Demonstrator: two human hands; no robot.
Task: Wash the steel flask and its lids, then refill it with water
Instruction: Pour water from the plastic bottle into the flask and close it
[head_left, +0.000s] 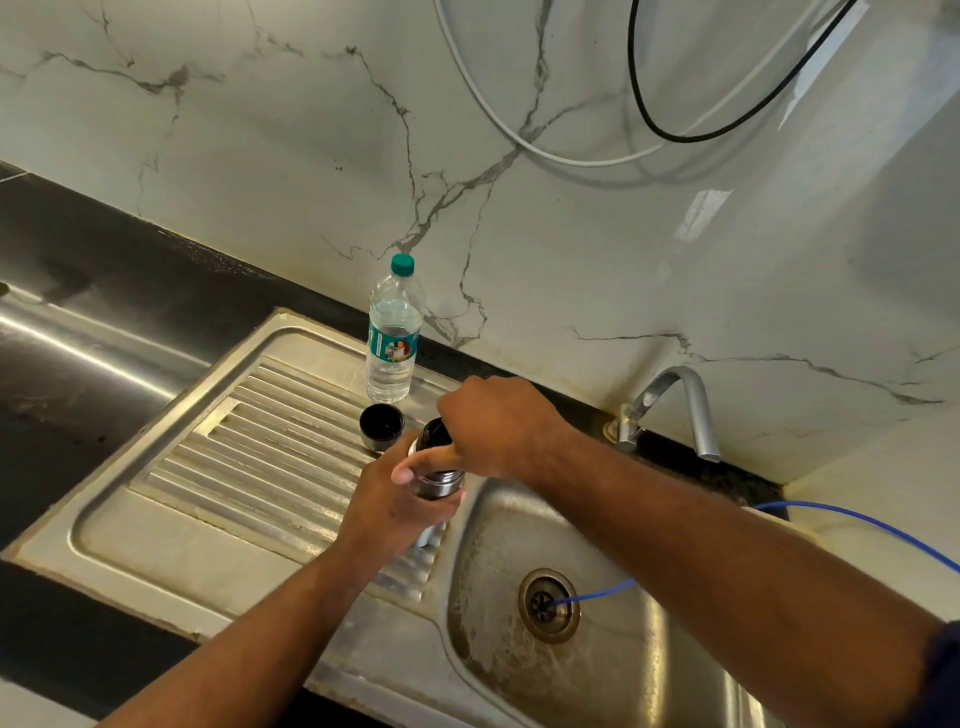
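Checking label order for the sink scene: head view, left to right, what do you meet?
cup lid → steel flask → sink drain → tap. Water bottle left out: it stands directly behind the cup lid, so its place is unclear.

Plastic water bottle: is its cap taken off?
No, the green cap sits on the plastic water bottle, upright on the drainboard.

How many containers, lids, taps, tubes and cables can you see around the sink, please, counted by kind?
Steel flask: 1
Cup lid: 1
Plastic water bottle: 1
Tap: 1
Blue tube: 1
Wall cables: 2, white cable and black cable
Total: 7
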